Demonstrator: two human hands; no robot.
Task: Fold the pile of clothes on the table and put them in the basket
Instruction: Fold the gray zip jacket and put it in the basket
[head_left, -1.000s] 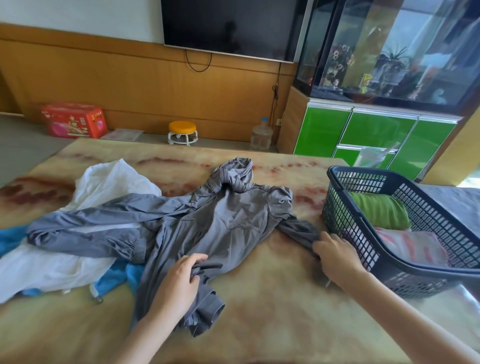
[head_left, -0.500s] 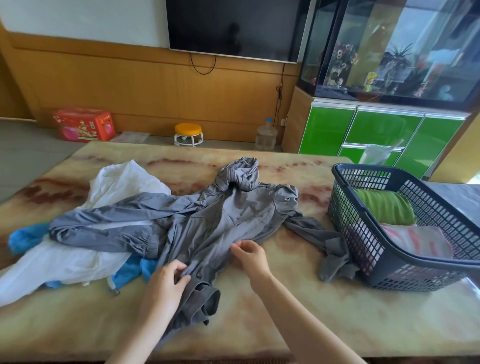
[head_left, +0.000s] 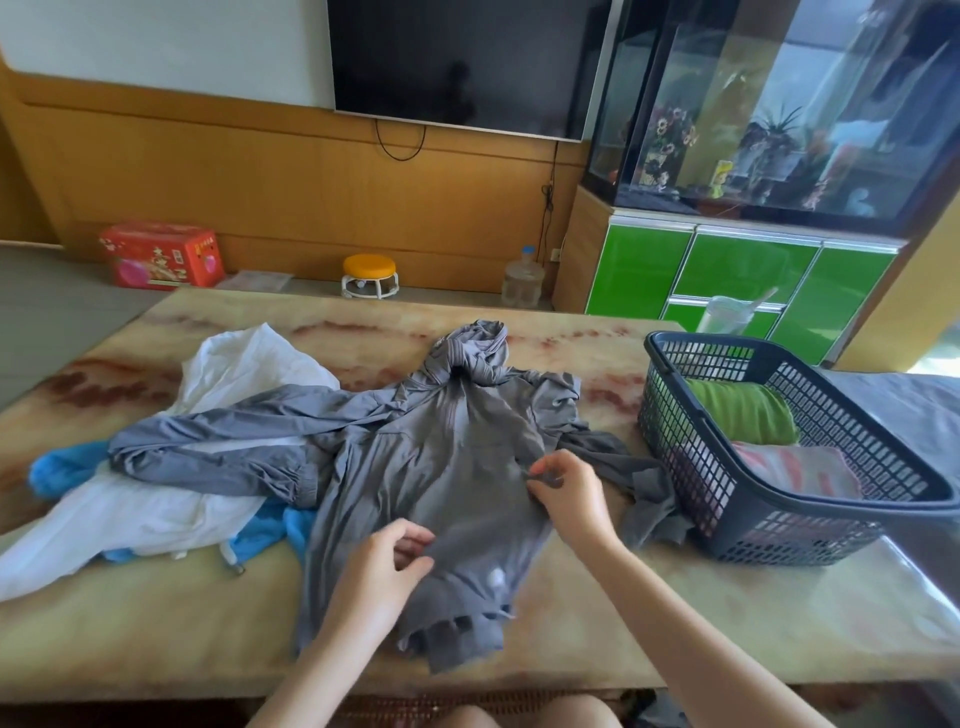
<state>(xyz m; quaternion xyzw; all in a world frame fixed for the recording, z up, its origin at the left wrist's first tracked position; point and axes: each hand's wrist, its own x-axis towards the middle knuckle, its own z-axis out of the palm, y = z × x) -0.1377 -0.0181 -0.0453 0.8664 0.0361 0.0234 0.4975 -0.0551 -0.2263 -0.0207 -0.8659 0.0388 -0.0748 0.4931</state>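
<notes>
A grey hooded jacket (head_left: 447, 457) lies spread on the marble-patterned table (head_left: 675, 613), hood toward the far edge, one sleeve stretched left, the other crumpled by the basket. My right hand (head_left: 569, 493) pinches the jacket's right side edge. My left hand (head_left: 384, 566) rests on the lower front with fingers curled into the cloth. A white garment (head_left: 130, 514) and a blue one (head_left: 62, 467) lie under the left sleeve. The dark plastic basket (head_left: 810, 493) at the right holds a folded green item (head_left: 743, 410) and a red-striped one (head_left: 800, 467).
Beyond the table stand a red box (head_left: 161, 254), a small orange stool (head_left: 370, 275) and a water jug (head_left: 522, 280) on the floor. A green cabinet (head_left: 743, 280) with a glass tank sits at the back right. Bare tabletop lies along the near edge.
My right hand let go of the right sleeve by the basket and came to the jacket's side edge. The jacket body now lies flatter, its bunched hem spread out. The view shifted left.
</notes>
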